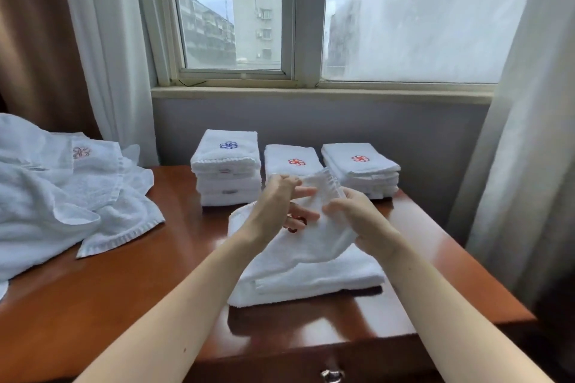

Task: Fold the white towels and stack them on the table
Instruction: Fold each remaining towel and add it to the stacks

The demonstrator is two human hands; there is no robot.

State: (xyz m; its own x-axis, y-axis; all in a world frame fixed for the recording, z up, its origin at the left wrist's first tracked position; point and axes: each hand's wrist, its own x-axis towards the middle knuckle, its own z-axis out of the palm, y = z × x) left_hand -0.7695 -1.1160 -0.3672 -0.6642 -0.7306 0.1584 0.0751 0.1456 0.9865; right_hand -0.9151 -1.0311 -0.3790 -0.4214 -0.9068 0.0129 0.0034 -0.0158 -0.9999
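Your left hand and right hand both pinch the raised, ribbed edge of a white towel, fingers curled into the cloth. The rest of it lies folded on the wooden bench. Behind it, along the wall below the window, stand a blue-crested stack, a middle stack and a right stack, both red-crested. A heap of unfolded towels sprawls at the bench's left end.
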